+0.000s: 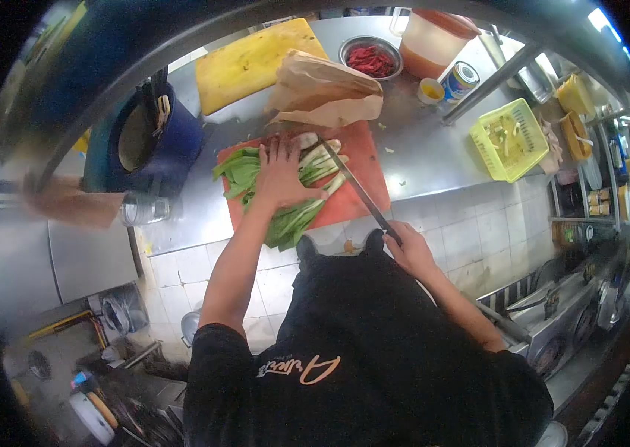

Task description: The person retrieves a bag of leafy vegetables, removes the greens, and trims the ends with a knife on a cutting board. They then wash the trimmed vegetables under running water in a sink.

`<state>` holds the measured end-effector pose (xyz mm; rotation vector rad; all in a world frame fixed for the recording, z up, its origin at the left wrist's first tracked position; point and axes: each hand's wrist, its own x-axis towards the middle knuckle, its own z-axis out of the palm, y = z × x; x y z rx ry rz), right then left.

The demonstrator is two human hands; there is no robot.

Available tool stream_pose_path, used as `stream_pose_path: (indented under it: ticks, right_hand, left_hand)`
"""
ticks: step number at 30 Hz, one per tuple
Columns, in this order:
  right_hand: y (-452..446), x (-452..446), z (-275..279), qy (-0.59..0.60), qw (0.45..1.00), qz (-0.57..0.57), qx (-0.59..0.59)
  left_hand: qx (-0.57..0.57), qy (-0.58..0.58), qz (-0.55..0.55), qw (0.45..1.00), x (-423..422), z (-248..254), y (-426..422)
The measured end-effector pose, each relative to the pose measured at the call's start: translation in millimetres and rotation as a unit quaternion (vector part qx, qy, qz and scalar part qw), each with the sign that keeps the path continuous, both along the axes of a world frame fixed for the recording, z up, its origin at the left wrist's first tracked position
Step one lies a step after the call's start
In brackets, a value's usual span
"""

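Observation:
Bunches of bok choy (240, 173) with green leaves and white stalks lie on a red cutting board (371, 160). My left hand (283, 179) rests on the bunches with its fingers spread and its thumb out across the stalks. In my closed right hand (410, 249) is the handle of a long knife (363, 195). The blade slants up and left over the board, its tip by the root ends of the stalks. A crumpled brown paper bag (326, 93) sits just beyond the board.
A yellow cutting board (255, 63) and a metal bowl of red chillies (372, 59) are at the back. A blue bin (169, 138) and a glass jar (143, 209) stand left. Rightward are an orange-filled container (434, 41), a can (462, 80) and a yellow basket (507, 141).

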<state>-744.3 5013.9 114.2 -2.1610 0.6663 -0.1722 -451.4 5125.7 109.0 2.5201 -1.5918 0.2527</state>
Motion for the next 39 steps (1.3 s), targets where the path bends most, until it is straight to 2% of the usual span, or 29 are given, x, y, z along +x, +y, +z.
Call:
stream_pose_path:
  ticks: [3, 6, 12, 15, 18, 21, 24, 30, 34, 37, 39]
  right_hand:
    - [-2, 5, 11, 0.025, 1.000, 0.002, -0.011]
    - [-8, 6, 8, 0.054, 0.997, -0.007, -0.052]
    - [-22, 14, 2, 0.062, 0.994, 0.040, -0.086]
    - [-27, 18, 4, 0.074, 0.993, 0.048, -0.084]
    - [-26, 19, 9, 0.072, 0.993, 0.058, -0.068]
    - [-33, 20, 5, 0.059, 0.996, 0.053, -0.028]
    - [-39, 25, 9, 0.067, 0.997, 0.025, -0.014]
    - [-35, 28, 4, 0.045, 0.999, 0.013, -0.018]
    - [-27, 35, 9, 0.053, 0.996, 0.058, -0.044]
    - [-32, 38, 5, 0.093, 0.993, 0.044, -0.056]
    - [-32, 37, 2, 0.063, 0.996, 0.041, -0.055]
  left_hand:
    - [0.040, 0.113, 0.024, 0.993, -6, 15, -2]
    - [0.154, 0.216, 0.084, 0.960, -13, 26, -4]
    - [0.065, 0.114, 0.106, 0.986, -30, 8, 6]
    - [0.056, 0.183, 0.095, 0.977, -31, 19, 12]
    - [0.081, 0.123, 0.048, 0.988, -39, 18, 19]
    - [0.108, 0.133, 0.064, 0.983, -40, 14, 15]
    - [0.018, 0.138, 0.069, 0.988, -30, 6, 16]
    - [-0.039, 0.277, 0.148, 0.949, 27, 1, 28]
    - [-0.072, 0.276, 0.123, 0.951, 31, -13, 18]
    - [-0.083, 0.283, 0.118, 0.948, 31, -16, 16]
    - [-0.066, 0.276, 0.131, 0.950, 25, 0, 25]
